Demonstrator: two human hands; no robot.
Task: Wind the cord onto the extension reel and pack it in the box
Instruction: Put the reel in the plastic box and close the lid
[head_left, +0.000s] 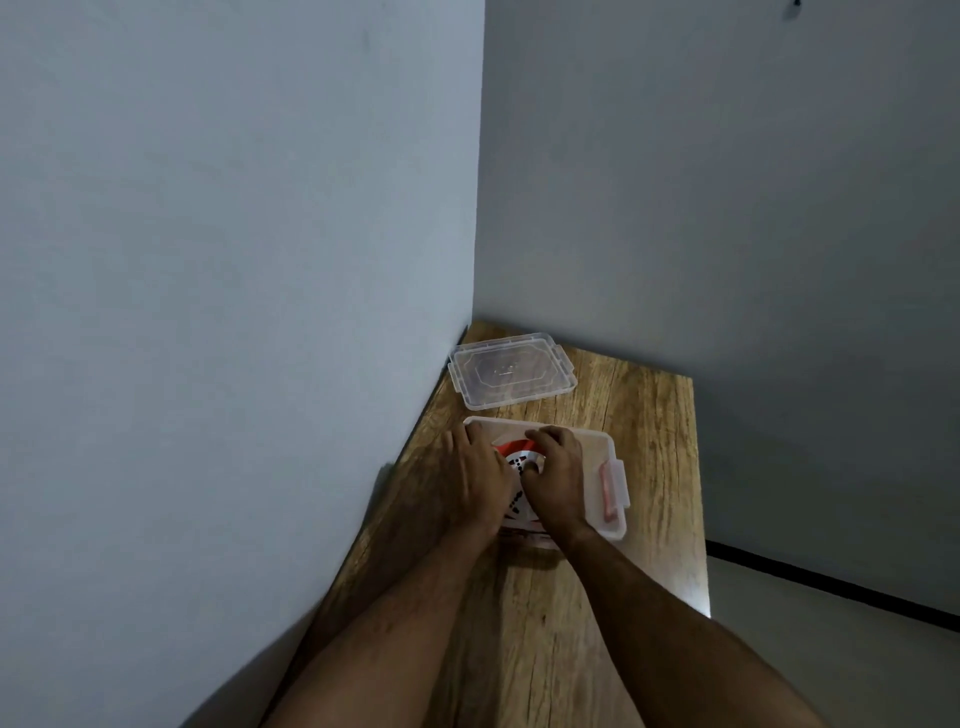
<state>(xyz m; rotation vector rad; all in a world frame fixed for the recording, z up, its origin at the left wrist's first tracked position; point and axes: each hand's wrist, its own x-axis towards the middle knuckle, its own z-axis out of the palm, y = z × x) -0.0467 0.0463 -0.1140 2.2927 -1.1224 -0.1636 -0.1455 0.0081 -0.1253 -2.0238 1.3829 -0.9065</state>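
Note:
A red and white extension reel (519, 460) lies flat inside a clear plastic box (602, 441) on the wooden table. My left hand (480, 470) rests on the reel's left side and my right hand (558, 475) lies over its right side; both press on it. Only the reel's round white hub with black sockets and a strip of red rim show between the hands. The cord is hidden. The box's clear lid (511, 369) lies flat on the table behind the box, apart from it.
The wooden table (649, 415) sits in a corner, with a grey wall along its left edge and another behind. Its right edge drops off to the floor. A red-handled latch (610, 493) is on the box's right end.

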